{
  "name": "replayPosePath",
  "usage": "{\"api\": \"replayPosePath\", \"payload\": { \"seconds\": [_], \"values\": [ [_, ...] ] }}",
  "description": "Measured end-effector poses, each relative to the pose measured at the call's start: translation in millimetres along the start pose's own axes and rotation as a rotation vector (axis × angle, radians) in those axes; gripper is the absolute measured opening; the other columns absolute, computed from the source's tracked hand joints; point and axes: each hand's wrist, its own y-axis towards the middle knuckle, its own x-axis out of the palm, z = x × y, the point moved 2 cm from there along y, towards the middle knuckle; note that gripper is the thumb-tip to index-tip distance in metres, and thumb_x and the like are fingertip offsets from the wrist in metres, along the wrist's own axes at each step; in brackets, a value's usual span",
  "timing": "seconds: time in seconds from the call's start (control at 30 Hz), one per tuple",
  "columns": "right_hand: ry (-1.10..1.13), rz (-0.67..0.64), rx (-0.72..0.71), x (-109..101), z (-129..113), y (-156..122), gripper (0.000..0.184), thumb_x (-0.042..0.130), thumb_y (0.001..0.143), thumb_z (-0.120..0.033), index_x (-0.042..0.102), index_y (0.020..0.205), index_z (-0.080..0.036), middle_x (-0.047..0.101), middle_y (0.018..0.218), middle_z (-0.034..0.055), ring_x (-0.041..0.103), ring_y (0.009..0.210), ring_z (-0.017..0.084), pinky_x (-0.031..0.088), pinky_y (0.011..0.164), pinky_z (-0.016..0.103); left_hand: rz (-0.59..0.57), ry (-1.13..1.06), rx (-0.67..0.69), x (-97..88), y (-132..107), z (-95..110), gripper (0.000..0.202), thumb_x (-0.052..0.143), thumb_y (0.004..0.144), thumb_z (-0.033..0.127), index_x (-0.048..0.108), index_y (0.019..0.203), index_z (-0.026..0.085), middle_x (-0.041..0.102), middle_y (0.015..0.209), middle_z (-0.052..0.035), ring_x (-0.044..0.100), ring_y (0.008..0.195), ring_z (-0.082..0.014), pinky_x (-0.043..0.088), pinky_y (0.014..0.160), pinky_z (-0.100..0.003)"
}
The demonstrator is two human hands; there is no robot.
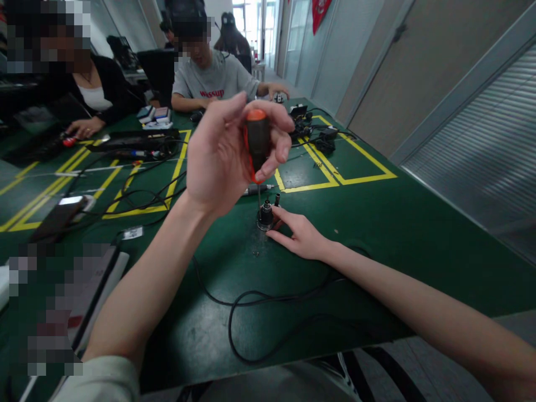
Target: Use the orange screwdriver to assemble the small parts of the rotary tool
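Note:
Raised over the table, my left hand (221, 151) is closed around the black and orange handle of a screwdriver (258, 139). Its thin shaft points straight down to a small black cylindrical part with metal rings (265, 216) standing on the green table. My right hand (299, 233) pinches that part from the right side, thumb and fingers at its edge. A short black post (277, 199) sticks up beside it. Whether the screwdriver's tip sits in a screw is too small to tell. Tiny loose bits, perhaps screws (255, 254), lie just in front of the part.
A black cable (251, 293) loops across the table in front of me. Behind my left hand lies a pen-like tool (253, 190). Yellow tape (310, 187) marks rectangles on the table. A phone (69, 206) and cables lie left. Co-workers (218, 72) sit across the table.

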Motion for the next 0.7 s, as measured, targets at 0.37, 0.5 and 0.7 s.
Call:
{"api": "replayPosePath", "payload": {
  "seconds": [0.37, 0.5, 0.7],
  "values": [
    [-0.013, 0.003, 0.006, 0.7, 0.4, -1.0, 0.052, 0.061, 0.103, -0.034, 0.047, 0.151, -0.02, 0.079, 0.11, 0.0108, 0.078, 0.086, 0.025, 0.064, 0.081, 0.04, -0.034, -0.011, -0.013, 0.9, -2.9, -1.1, 0.021, 0.059, 0.095, 0.036, 0.056, 0.083, 0.019, 0.055, 0.061, 0.0008, 0.04, 0.042, -0.0076, 0.021, 0.043, -0.023],
    [-0.007, 0.006, -0.004, -0.8, 0.4, -2.5, 0.05, 0.061, 0.103, -0.033, 0.048, 0.15, -0.019, 0.078, 0.112, 0.0123, 0.078, 0.084, 0.025, 0.064, 0.08, 0.04, -0.054, -0.057, -0.008, -0.1, -2.7, -2.4, 0.042, 0.054, 0.097, 0.051, 0.061, 0.075, 0.016, 0.052, 0.059, -0.0009, 0.044, 0.048, -0.0094, 0.029, 0.048, -0.024],
    [-0.022, 0.005, -0.005, -2.0, -0.1, -3.9, 0.05, 0.06, 0.103, -0.034, 0.047, 0.15, -0.02, 0.078, 0.108, 0.011, 0.078, 0.083, 0.025, 0.064, 0.077, 0.04, 0.019, -0.019, 0.023, 1.2, -2.4, -6.1, 0.015, 0.055, 0.098, 0.021, 0.047, 0.086, 0.023, 0.062, 0.071, 0.0038, 0.057, 0.049, -0.0105, 0.036, 0.046, -0.022]
  ]
}}
